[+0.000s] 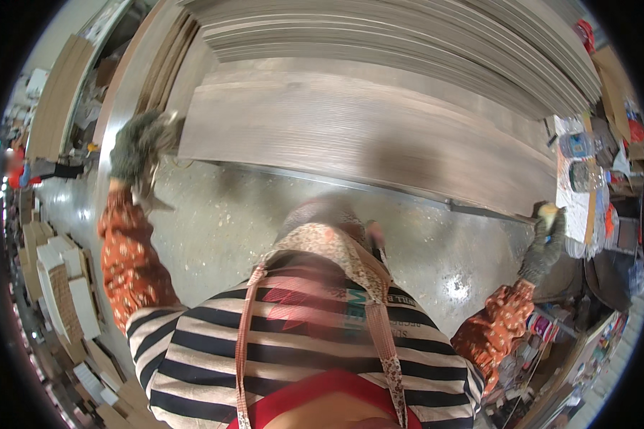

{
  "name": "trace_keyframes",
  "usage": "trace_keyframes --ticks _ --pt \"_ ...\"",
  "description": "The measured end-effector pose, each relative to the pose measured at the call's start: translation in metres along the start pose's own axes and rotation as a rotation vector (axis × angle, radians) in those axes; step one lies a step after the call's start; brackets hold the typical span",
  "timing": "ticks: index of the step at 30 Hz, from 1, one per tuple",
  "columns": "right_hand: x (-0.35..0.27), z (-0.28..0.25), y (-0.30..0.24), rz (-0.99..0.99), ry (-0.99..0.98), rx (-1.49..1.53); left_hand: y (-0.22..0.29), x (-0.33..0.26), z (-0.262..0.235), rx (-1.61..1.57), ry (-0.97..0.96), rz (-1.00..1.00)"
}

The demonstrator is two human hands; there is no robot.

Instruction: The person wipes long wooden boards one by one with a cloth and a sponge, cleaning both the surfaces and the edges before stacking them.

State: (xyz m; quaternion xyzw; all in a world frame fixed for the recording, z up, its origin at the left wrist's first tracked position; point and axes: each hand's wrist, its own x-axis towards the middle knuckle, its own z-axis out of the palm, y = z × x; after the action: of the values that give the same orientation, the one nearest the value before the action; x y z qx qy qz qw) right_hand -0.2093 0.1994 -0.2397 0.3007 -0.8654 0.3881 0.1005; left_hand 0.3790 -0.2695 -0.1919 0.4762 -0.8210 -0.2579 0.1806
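Note:
A long wood-grain board (322,125) lies across in front of me, its near edge overhanging the floor side. My left hand (139,146), in a dark grey-green work glove, is beside the board's left end. Motion smears its fingers, and something pale and loose hangs below it, too blurred to name. At the board's near right corner my right hand (545,243), also gloved, has its fingers closed on the edge. Both forearms wear orange patterned sleeves.
Behind the board rises a stack of similar grey-brown boards (408,36). More panels (168,64) stand at the left. A side surface at right holds clear plastic bottles (579,145). Cartons (68,286) crowd the lower left; another person (21,168) is far left.

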Motion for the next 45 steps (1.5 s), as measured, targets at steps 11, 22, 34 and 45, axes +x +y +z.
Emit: trace_keyframes --ticks 11,22,34,45 --pt "-0.099 0.145 -0.266 -0.789 -0.597 -0.039 -0.048 0.059 0.019 0.638 -0.456 0.356" --pt "-0.187 0.320 -0.450 -1.174 -0.480 0.391 -0.076 0.102 0.034 0.507 -0.278 1.121" --pt "-0.081 0.099 -0.189 -0.769 -0.360 -0.135 -0.062 0.093 0.016 0.169 -0.476 0.104" --pt "0.004 -0.052 0.039 0.085 0.220 -0.353 0.045 0.081 -0.010 0.608 -0.216 -0.016"
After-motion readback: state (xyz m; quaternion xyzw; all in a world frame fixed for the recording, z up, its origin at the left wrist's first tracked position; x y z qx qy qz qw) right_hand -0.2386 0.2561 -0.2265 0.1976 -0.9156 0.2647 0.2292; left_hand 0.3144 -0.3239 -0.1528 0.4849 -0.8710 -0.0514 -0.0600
